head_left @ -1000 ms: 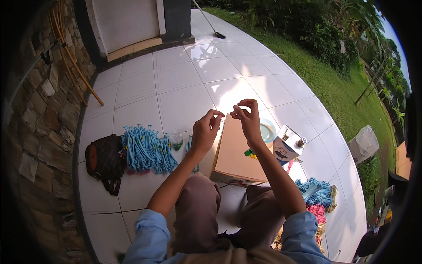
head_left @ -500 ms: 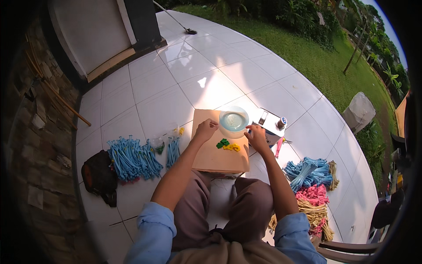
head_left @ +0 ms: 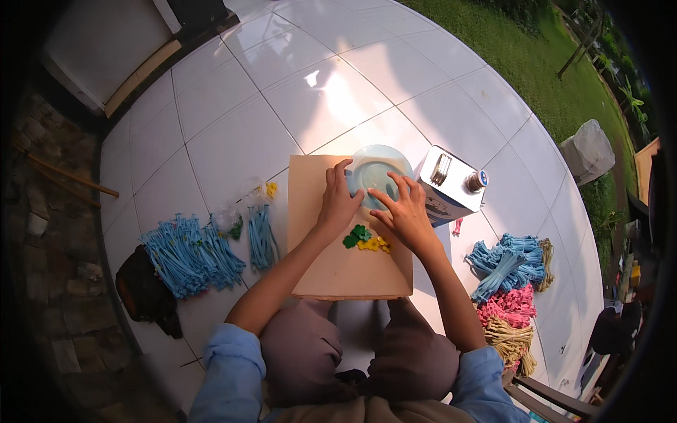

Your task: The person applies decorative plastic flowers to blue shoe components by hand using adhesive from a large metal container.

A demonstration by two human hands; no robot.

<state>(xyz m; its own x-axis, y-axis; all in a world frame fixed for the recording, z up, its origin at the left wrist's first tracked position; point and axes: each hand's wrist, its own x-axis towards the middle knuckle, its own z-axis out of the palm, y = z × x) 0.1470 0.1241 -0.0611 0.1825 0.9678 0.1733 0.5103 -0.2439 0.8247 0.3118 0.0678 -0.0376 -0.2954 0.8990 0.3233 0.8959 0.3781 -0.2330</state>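
A pale blue, see-through shallow bowl (head_left: pixel 381 151) rests on the far part of a cardboard box (head_left: pixel 331 271) in front of me. My left hand (head_left: pixel 339 200) is at the bowl's left side, thumb and forefinger apart; whether it touches the rim I cannot tell. Over the bowl's near right side, my right hand (head_left: pixel 405 215) has its fingers spread and bent, with nothing visible in them. Small green flower-shaped pieces (head_left: pixel 358 235) and yellow ones (head_left: pixel 374 244) lie on the cardboard between my wrists, nearer to me than the bowl.
A rectangular metal can (head_left: pixel 451 180) with a brown spool-like object (head_left: pixel 477 180) on top stands right of the box. Bundles of blue strands (head_left: pixel 190 255) lie left, beside a dark bag (head_left: pixel 147 287). More blue (head_left: pixel 504 264), pink (head_left: pixel 509 306) and tan bundles (head_left: pixel 509 338) lie right.
Both hands have moved in over the bowl, and the right hand's fingers have spread. The left hand's pinch has opened. My view has tipped closer to the box.
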